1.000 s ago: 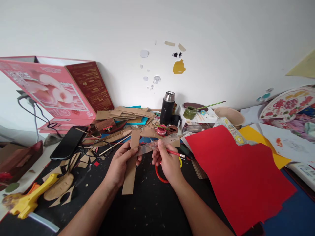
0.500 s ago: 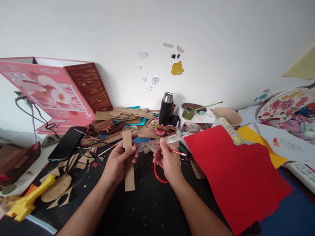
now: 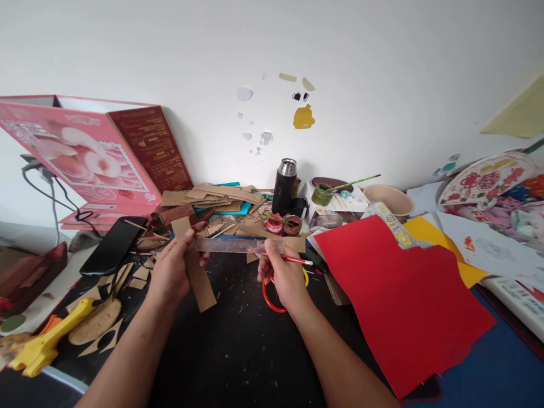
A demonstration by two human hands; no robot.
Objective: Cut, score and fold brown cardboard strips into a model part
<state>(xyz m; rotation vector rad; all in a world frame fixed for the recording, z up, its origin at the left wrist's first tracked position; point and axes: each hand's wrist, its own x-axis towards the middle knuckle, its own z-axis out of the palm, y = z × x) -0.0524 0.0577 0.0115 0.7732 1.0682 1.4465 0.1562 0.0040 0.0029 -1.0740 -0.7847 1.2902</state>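
Note:
My left hand (image 3: 172, 266) is closed on a narrow brown cardboard strip (image 3: 200, 283), which slants down to the right above the dark tabletop. A clear ruler (image 3: 227, 245) stretches from beside the left fingers across to my right hand (image 3: 285, 275). That right hand pinches the ruler's other end and also holds a red pencil (image 3: 297, 260), its eraser end pointing right. Whether the left fingers grip the ruler too is hard to make out. Beneath the right hand, a red loop-shaped handle (image 3: 270, 301) lies on the table, partly covered.
Cardboard scraps (image 3: 212, 197) pile up along the wall near a black flask (image 3: 284, 187) and open paint jars (image 3: 292, 225). Red paper (image 3: 403, 300) covers the right side. A phone (image 3: 113, 245) and a yellow-handled tool (image 3: 55, 334) lie left, below a pink box (image 3: 85, 153).
My left hand has moved left with the cardboard strip, which now tilts more. The ruler has slid leftward through my right hand, so less of it sticks out on the right.

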